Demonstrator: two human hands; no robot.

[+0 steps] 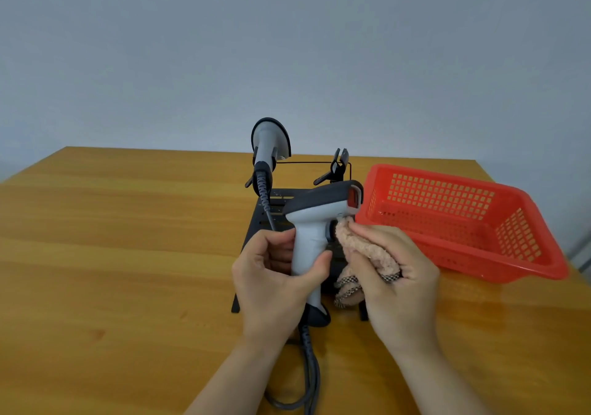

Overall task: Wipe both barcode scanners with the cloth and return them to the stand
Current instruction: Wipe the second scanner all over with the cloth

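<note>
My left hand (271,274) grips the handle of a grey and black barcode scanner (316,213), held upright above the black stand (256,232) with its red window facing right. My right hand (396,270) holds a bunched pink cloth (367,251) and presses it against the scanner's trigger area. A second scanner (268,146) sits upright in the stand's left holder at the back. The stand's right holder (339,166) has nothing in it.
A red plastic basket (463,222) stands on the wooden table (128,254) just right of the stand. The held scanner's dark cable (311,366) loops down toward the table's near edge. A plain wall rises behind the table.
</note>
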